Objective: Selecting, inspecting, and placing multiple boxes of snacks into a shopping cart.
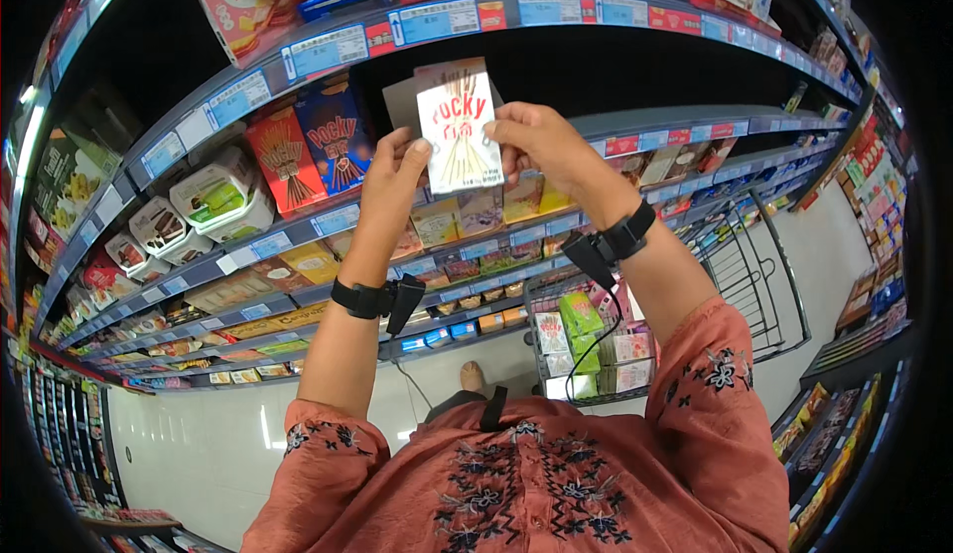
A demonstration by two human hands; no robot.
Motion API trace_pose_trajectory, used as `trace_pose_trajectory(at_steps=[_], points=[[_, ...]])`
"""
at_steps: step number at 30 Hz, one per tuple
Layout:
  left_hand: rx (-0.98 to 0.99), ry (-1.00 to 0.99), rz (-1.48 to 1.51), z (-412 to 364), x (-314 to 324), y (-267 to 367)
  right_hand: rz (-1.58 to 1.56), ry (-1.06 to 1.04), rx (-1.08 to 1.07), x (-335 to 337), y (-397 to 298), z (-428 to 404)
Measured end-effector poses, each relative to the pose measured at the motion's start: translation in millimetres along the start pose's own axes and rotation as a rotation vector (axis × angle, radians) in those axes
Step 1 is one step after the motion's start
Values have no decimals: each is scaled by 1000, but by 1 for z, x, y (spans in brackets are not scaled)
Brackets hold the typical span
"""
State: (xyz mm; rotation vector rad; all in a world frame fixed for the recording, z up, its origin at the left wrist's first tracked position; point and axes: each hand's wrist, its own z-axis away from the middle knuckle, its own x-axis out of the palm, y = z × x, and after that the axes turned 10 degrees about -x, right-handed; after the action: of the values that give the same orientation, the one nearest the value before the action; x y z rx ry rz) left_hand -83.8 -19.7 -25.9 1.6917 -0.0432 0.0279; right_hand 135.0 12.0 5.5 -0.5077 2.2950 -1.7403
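A white Pocky box (460, 132), printed with pale biscuit sticks, is held upright before the upper shelves. My left hand (396, 169) grips its left edge, thumb at the front. On the opposite edge, my right hand (537, 136) pinches the box with the thumb on its face and the fingers behind. Grey and pale edges of something, perhaps another box, show behind it; what they belong to is hidden. To the left on the shelf stand a red Pocky box (285, 160) and a blue Pocky box (333, 138). Both wrists wear black straps with small devices.
A wire shopping cart (789, 277) stands at my right, holding green packets (581, 315) and other snack boxes. Plastic-lidded snack tubs (216, 194) sit on the left shelf. Above, a shelf edge (521, 13) with price labels juts out. Cables hang from the wrist devices.
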Motion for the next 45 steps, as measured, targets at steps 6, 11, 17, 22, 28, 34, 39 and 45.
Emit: trace_pose_trajectory(at_steps=[6, 11, 17, 22, 28, 34, 39, 45], points=[[335, 150, -620, -6, -23, -20, -14, 80, 36, -1, -5, -50], [703, 233, -993, -6, -18, -14, -102, 224, 102, -4, 5, -87], [742, 228, -1095, -13, -23, -21, 14, 176, 12, 5, 21, -122], [785, 261, -1144, -15, -24, -30, 134, 142, 70, 17, 31, -140], [732, 235, -1146, -13, -23, -29, 162, 110, 97, 17, 50, -151], [712, 231, -1148, -9, -23, -29, 43, 120, 97, 25, 60, -152], [693, 230, -1154, -4, -20, -25, 43, 69, 67, 21, 65, -158], [671, 236, -1159, -6, -17, -26, 50, 110, 38, 19, 70, -163]])
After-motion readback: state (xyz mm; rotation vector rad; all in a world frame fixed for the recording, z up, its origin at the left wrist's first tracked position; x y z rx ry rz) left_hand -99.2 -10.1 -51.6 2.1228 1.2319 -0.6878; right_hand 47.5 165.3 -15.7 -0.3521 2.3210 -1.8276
